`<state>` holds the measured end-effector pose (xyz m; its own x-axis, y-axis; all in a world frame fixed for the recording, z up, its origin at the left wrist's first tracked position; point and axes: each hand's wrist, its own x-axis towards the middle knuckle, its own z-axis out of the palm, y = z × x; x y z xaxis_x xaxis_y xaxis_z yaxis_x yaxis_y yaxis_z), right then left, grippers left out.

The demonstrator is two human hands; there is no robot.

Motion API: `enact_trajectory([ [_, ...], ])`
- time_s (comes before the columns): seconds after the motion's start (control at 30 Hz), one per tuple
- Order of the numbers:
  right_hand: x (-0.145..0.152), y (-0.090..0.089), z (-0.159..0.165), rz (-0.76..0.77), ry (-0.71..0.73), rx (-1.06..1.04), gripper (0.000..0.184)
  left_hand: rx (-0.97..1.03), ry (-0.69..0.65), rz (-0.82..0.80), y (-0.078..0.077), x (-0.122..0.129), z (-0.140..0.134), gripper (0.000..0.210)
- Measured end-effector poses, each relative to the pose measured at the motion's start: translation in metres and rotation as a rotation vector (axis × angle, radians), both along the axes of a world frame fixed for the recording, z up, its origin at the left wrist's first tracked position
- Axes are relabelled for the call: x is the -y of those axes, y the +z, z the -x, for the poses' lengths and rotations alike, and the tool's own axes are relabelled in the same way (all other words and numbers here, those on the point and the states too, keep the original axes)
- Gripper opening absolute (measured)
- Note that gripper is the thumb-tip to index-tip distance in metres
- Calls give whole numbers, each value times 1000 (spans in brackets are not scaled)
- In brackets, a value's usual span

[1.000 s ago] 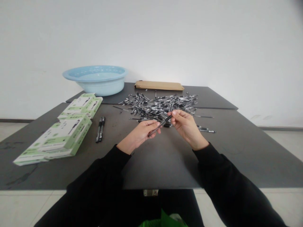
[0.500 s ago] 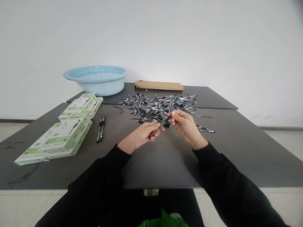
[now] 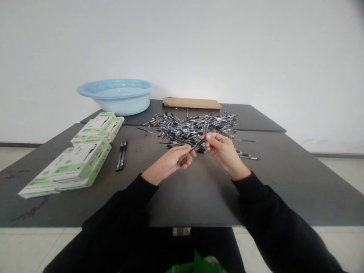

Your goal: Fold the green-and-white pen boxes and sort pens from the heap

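Observation:
Between my two hands a dark pen (image 3: 196, 145) is held at a slant, its right end higher. The fingers of my left hand (image 3: 173, 159) are closed around its lower part, which is partly hidden. With thumb and fingertips, my right hand (image 3: 223, 152) pinches the upper end. Just behind both hands spreads a big pile of black and clear pens (image 3: 182, 131) on the dark table (image 3: 193, 201). Two black pens (image 3: 121, 155) lie side by side to the left of my left hand.
Green and white pen boxes (image 3: 76, 161) are stacked at the left. A light blue basin (image 3: 122, 102) stands at the back left, and a flat brown cardboard package (image 3: 192, 102) lies behind the pile. A few loose pens (image 3: 248, 156) lie right of the pile.
Almost nothing has moved. The fingers of my left hand have shifted slightly on the pen; my right hand keeps its pinch.

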<state>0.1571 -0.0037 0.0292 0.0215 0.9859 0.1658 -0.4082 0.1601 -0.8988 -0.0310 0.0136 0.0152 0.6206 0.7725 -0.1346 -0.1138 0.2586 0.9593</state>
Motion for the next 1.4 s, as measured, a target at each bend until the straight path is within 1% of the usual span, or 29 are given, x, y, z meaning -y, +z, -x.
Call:
enact_trajectory([
  [0.07, 0, 0, 1, 6, 3, -6, 24, 2, -23, 23, 2, 1, 0, 37],
  [0.17, 1, 0, 2, 8, 17, -1, 25, 28, 6, -13, 2, 2, -1, 31],
  [0.27, 1, -1, 3, 7, 30, 8, 25, 4, 26, -62, -2, 0, -1, 27],
  [0.37, 1, -1, 2, 2, 27, 11, 25, -26, 3, -27, -5, -3, 0, 30],
  [0.47, -1, -1, 0, -6, -7, -3, 25, -54, -5, 3, -6, -5, 0, 31],
  [0.63, -4, 0, -7, -31, -99, -29, 21, -72, -6, -10, -4, -5, 0, 29],
  [0.77, -6, 5, -14, -67, -175, -32, 11, -73, 27, -15, -3, -4, 0, 29],
  [0.83, -7, 7, -17, -43, -183, -53, 5, -67, 63, -6, -1, -4, 1, 28],
  [0.93, -8, 7, -18, 54, -132, -84, 12, -47, 107, 3, 2, -5, 3, 28],
  [1.03, -7, 1, -13, 158, -28, -50, 11, -32, 119, -9, 3, -6, 4, 27],
  [1.1, -5, -3, -8, 186, 55, -2, 8, -32, 110, -22, 3, -6, 4, 28],
  [1.17, -3, -6, -2, 172, 113, 46, 18, -39, 101, -35, 1, -5, 3, 30],
  [1.2, -2, -6, 1, 157, 119, 69, 24, -45, 97, -41, 0, -5, 2, 30],
  [1.27, -1, -7, 6, 132, 85, 105, 33, -59, 87, -56, -2, -5, 1, 31],
  [1.33, 0, -8, 8, 124, 33, 126, 38, -75, 75, -66, -4, -5, 0, 31],
  [1.4, -1, -8, 7, 120, -2, 121, 38, -84, 64, -75, -4, -5, 1, 32],
])
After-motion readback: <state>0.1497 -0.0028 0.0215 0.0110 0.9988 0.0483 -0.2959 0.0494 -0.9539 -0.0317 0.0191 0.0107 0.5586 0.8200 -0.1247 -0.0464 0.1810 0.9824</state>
